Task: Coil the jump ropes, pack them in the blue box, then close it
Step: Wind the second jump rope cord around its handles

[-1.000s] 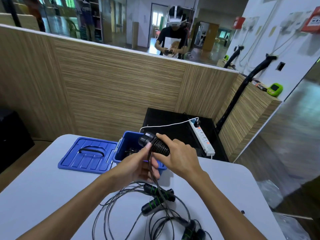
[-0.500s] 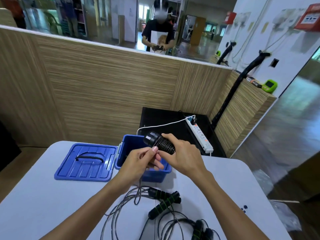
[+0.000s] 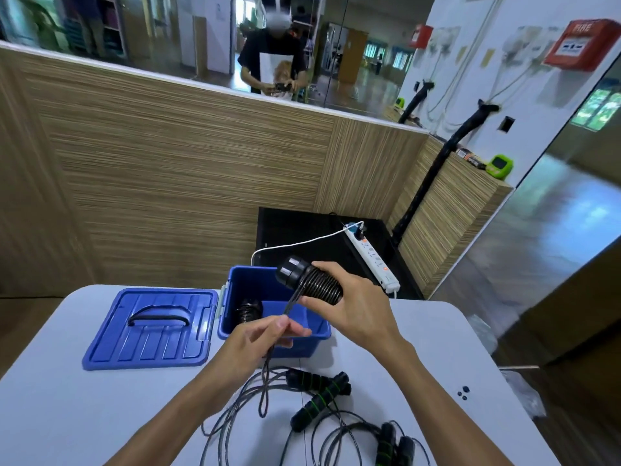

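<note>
1. Blue box (image 3: 316, 344) stands open on the white table (image 3: 67, 415), at about 12 o'clock from the hands' working spot. Inside, against its left wall, lies one coiled jump rope (image 3: 248, 310), dark and bundled; the rest of the interior shows bare blue floor.
2. Blue lid (image 3: 151, 326) lies flat just beside the box at its 9 o'clock, black handle up, long side touching or nearly touching the box wall; cannot tell which.
3. Right hand (image 3: 363, 311) grips a wound handle bundle (image 3: 312, 280) above the box's far right corner, fingers curled round the coils. Long axis runs from 4 o'clock up to 10 o'clock, black cap end pointing toward 10 o'clock, tilted slightly upward.
4. Left hand (image 3: 255, 344) pinches the rope cord (image 3: 290, 306) between thumb and fingertips, over the box's near rim. The cord runs taut from the bundle down to this pinch, then hangs to the table.
5. Loose ropes (image 3: 255, 398) sprawl at 6 o'clock from the box: two green-banded handles (image 3: 319, 395) crossed near the middle, two more handles (image 3: 393, 445) at the bottom edge of view, cords looping between the forearms.
6. Table's rounded far corners visible; bare surface lies left of the forearms and to the right toward small dark dots (image 3: 463, 391). Beyond the far edge, a black stand carries a white power strip (image 3: 373, 257).
</note>
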`<state>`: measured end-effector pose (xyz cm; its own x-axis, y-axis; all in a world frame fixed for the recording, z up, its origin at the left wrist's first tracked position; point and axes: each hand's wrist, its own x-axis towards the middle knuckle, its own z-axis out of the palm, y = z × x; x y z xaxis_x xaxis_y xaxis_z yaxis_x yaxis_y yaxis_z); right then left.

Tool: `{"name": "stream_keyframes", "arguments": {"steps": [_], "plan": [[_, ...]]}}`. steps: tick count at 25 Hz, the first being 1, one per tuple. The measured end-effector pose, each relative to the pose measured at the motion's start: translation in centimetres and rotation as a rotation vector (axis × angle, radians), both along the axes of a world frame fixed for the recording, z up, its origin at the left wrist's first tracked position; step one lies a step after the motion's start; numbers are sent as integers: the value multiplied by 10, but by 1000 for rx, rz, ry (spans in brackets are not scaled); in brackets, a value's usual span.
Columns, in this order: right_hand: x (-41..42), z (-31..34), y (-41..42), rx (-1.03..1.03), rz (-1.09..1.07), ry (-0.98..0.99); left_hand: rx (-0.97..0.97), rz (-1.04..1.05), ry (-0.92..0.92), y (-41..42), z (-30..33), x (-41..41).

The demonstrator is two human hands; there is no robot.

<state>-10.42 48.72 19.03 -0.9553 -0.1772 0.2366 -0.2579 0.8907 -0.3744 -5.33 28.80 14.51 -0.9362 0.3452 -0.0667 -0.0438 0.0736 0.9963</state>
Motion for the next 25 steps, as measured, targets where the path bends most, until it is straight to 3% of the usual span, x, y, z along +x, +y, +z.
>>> {"name": "stream_keyframes", "arguments": {"steps": [5,10,12,19,20,23,25], "plan": [[13,2,-9,-110,101,-146,-132,-112,142,-22,-26,-18],[18,1,-12,-263,238,-301,-522,-54,633,-35,-46,-53],[20,2,-13,-283,259,-335,-591,-17,666,-36,-47,-59],[34,8,-12,-383,326,-461,-499,25,752,-38,-42,-58],[36,8,-13,-368,328,-475,-570,1,820,-41,-41,-62],[38,8,-13,-318,337,-504,-878,-145,1262,-50,-39,-86],[38,11,-14,-246,351,-510,-970,-255,1497,-54,-24,-102]]}}
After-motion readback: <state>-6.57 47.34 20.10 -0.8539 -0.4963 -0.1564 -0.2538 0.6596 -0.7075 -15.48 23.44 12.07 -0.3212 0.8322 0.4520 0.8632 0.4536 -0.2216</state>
